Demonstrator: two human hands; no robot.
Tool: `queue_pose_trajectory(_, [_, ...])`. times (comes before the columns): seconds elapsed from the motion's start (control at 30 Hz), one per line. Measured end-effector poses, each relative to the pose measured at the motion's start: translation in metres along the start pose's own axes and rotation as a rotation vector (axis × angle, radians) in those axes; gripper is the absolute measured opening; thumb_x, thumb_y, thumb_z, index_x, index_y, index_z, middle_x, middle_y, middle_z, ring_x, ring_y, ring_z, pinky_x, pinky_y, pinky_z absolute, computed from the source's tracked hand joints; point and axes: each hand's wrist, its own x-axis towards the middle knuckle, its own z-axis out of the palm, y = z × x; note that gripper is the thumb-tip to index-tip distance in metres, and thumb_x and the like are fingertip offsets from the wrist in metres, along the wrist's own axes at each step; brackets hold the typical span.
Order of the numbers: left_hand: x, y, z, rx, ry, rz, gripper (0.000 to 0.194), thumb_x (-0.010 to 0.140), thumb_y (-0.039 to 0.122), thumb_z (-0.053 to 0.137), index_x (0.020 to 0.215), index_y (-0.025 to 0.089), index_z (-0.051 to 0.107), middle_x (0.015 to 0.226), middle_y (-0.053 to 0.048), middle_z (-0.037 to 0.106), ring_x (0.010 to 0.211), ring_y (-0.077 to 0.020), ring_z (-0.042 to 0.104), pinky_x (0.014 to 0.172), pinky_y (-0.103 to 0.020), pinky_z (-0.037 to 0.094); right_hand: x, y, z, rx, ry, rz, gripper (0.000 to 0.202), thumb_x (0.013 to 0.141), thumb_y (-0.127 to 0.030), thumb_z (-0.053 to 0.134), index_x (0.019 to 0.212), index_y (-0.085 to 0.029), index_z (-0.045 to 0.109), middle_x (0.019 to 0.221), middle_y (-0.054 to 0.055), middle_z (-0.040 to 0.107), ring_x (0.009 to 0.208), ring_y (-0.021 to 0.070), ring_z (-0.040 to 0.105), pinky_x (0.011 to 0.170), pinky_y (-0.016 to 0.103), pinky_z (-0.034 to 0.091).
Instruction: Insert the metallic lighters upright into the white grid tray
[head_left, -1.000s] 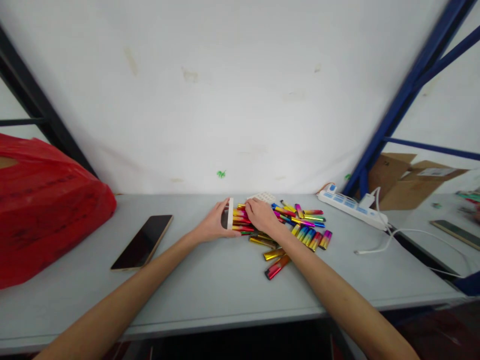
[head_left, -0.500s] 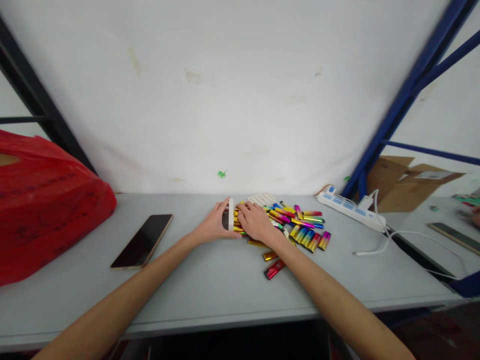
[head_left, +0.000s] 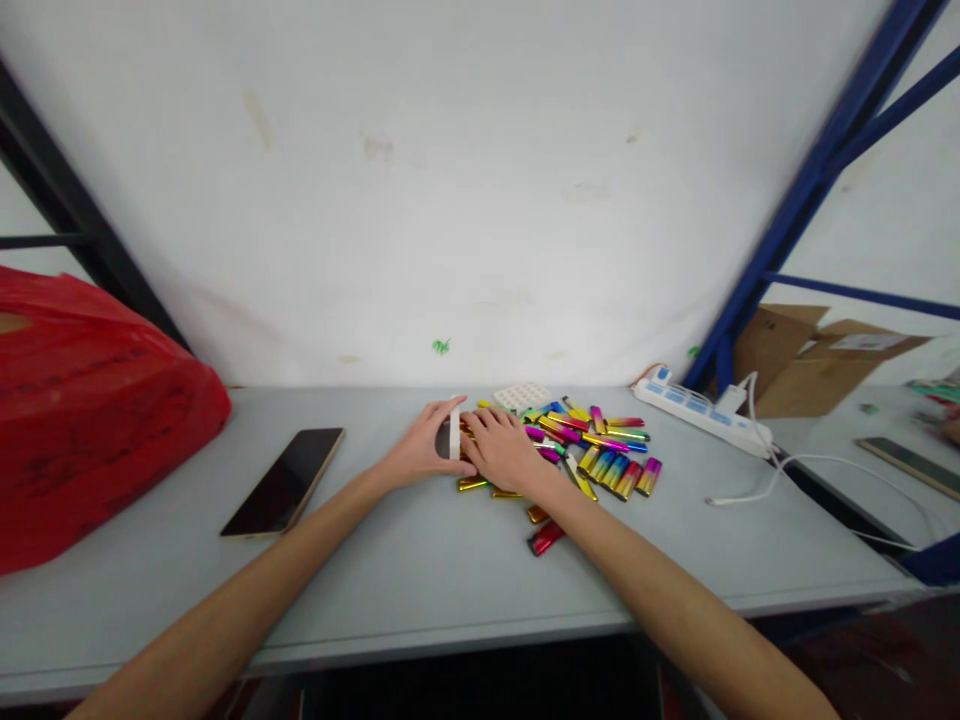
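My left hand (head_left: 421, 445) grips a thin white tray (head_left: 454, 432) stood on its edge, thumb below and fingers above. Close against it on the right, my right hand (head_left: 501, 448) curls over several gold lighters (head_left: 471, 484), its fingertips near the tray's face. Those fingers partly hide the lighters, so how they sit against the tray is unclear. Spread to the right of my right hand is a loose pile of shiny multicoloured lighters (head_left: 592, 440). A red lighter (head_left: 545, 538) lies beside my right forearm. Behind the pile rests a white tray with rows of holes (head_left: 523, 397).
A phone (head_left: 285, 483) lies left on the grey table (head_left: 420, 580), near a red plastic bag (head_left: 105, 420). A white power strip (head_left: 701, 412) with a cable (head_left: 750, 498) is at right. Beyond are a blue frame (head_left: 810, 200) and a cardboard box (head_left: 806, 365).
My right hand has shifted slightly left, closer to the white tray, covering more gold lighters. The left hand still holds the tray, now a little further left.
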Motion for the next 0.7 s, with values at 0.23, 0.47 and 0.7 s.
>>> queue_pose_trajectory(0.23, [-0.001,-0.001,-0.017,0.039,-0.044,-0.017,0.114,0.057,0.064,0.09,0.153,0.026,0.04,0.148,-0.014,0.047,0.137,-0.037,0.047,0.118,-0.052,0.038,-0.006,0.014,-0.009,0.011,-0.092,-0.018,0.043,0.109,-0.041,0.033,0.145,-0.024,0.05,0.137,0.013,0.059,0.126,0.0273,0.052,0.108,0.045,0.04])
queue_pose_trajectory(0.47, [-0.005,-0.008,-0.019,0.007,0.001,-0.014,0.112,0.059,0.063,0.089,0.152,0.025,0.041,0.148,-0.015,0.048,0.136,-0.0362,0.049,0.116,-0.051,0.041,-0.004,0.009,-0.007,0.061,-0.037,-0.002,0.044,0.109,-0.04,0.034,0.146,-0.021,0.049,0.137,0.014,0.06,0.13,0.0287,0.049,0.116,0.051,0.03])
queue_pose_trajectory(0.7, [-0.004,-0.006,-0.018,0.036,0.01,-0.039,0.114,0.059,0.064,0.088,0.152,0.021,0.039,0.15,-0.018,0.047,0.137,-0.0364,0.047,0.117,-0.05,0.039,-0.007,0.006,-0.004,0.065,-0.065,-0.086,0.041,0.105,-0.044,0.045,0.134,-0.017,0.057,0.137,0.016,0.057,0.13,0.0294,0.048,0.114,0.049,0.034])
